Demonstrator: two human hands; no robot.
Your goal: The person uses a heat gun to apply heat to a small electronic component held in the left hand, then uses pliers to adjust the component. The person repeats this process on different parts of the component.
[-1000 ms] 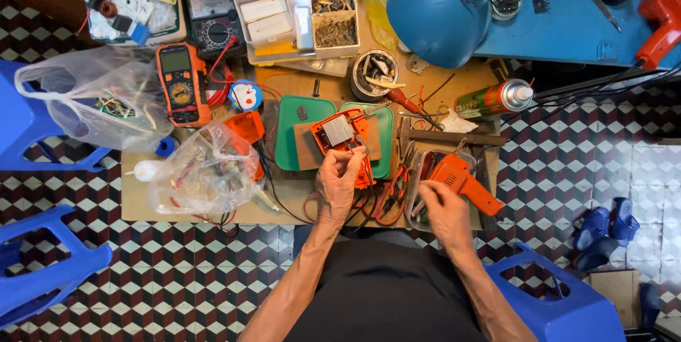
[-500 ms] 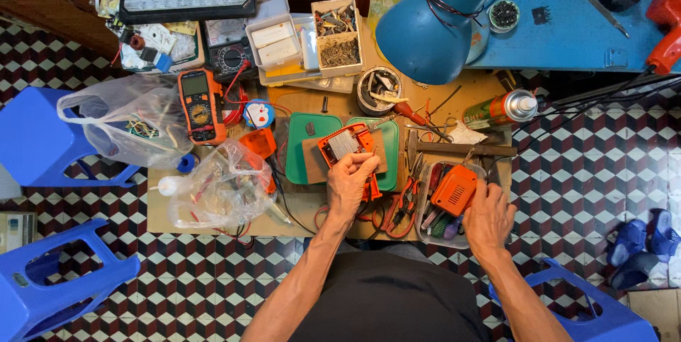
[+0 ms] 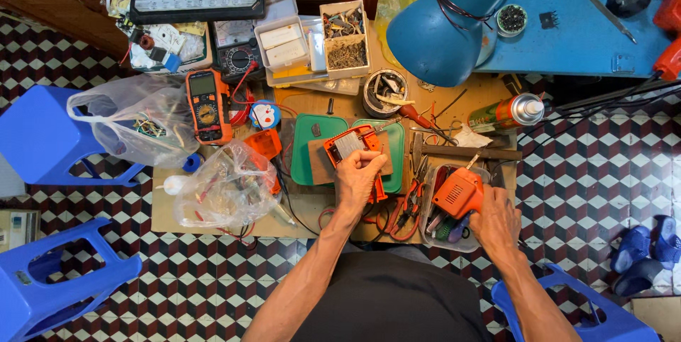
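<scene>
fingers (image 3: 474,208) grip orange tool (image 3: 458,193); left hand (image 3: 359,179) on orange device (image 3: 352,149)

Right hand (image 3: 496,223) now gripping orange tool (image 3: 457,193), lifted from clear tray (image 3: 428,232)

orange multimeter (image 3: 208,104) grey screen | clear bags (image 3: 135,125) left

A low wooden worktable (image 3: 312,211) stands on a checkered tile floor (image 3: 142,292). On it lie a green cutting mat (image 3: 306,157), an orange handheld multimeter (image 3: 206,104), two crumpled clear plastic bags (image 3: 220,189), a round tin of odds and ends (image 3: 383,91), an orange-and-green spray can (image 3: 505,113) on its side, and a clear plastic tray (image 3: 434,232).
</scene>
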